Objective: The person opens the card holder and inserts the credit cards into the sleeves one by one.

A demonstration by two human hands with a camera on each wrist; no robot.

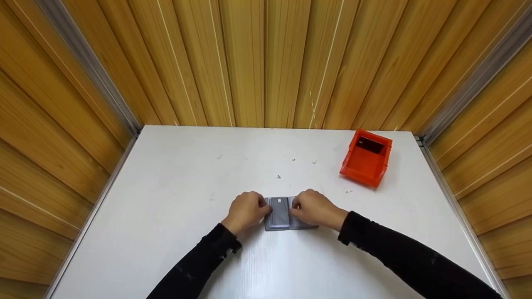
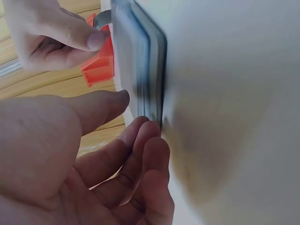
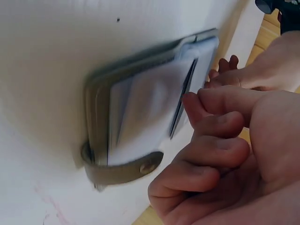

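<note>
A grey card holder (image 3: 97, 117) with clear sleeves lies spread on the white table, both hands at it. In the head view a grey card (image 1: 280, 214) with a small pale square near its top shows in the left part. My left hand (image 1: 248, 211) holds the left edge, thumb above and fingertips along the side. My right hand (image 1: 315, 208) has its fingers curled and pinches at the sleeve edge near the middle. In the right wrist view a strap (image 3: 117, 174) with a round snap sticks out from the holder's far side. The right hand hides part of the holder from above.
A red plastic bin (image 1: 365, 160) stands at the back right of the white table (image 1: 187, 166), with a dark patch inside its back wall. Wood-patterned panels (image 1: 249, 62) enclose the table at the back and both sides. Small dark marks dot the tabletop.
</note>
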